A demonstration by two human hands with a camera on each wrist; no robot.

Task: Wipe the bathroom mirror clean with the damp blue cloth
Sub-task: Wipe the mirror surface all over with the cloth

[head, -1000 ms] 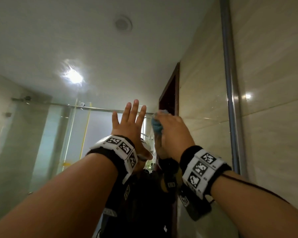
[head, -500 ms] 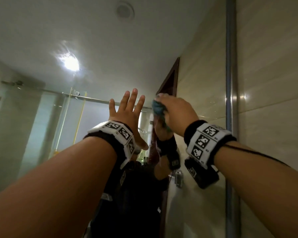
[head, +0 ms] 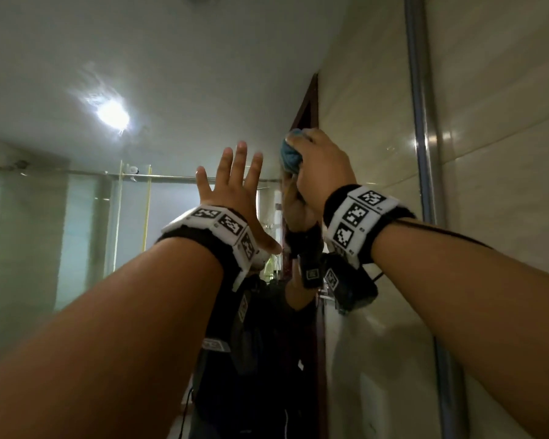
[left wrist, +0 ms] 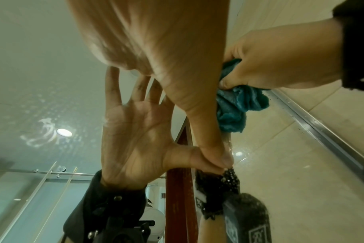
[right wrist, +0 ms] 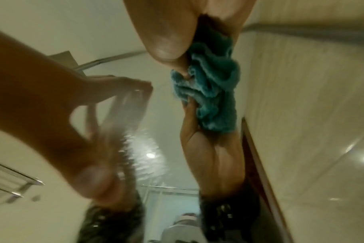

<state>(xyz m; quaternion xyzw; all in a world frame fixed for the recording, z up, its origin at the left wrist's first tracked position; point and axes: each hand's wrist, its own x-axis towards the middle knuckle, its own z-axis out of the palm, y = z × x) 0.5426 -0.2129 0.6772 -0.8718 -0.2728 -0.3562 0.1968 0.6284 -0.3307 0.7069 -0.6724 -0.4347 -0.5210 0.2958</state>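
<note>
Bathroom mirror (head: 140, 74), left hand (head: 232, 188) fingers spread flat on glass, right hand (head: 322, 166) fingers clenching blue cloth (head: 290, 156)

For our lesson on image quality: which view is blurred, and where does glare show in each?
Right wrist view: motion-blurred, worst on the left hand; blue cloth softer but readable. Head view: sharp, ceiling light flares in the mirror. Left wrist view: sharp, smeared glare beside the reflected light.
</note>
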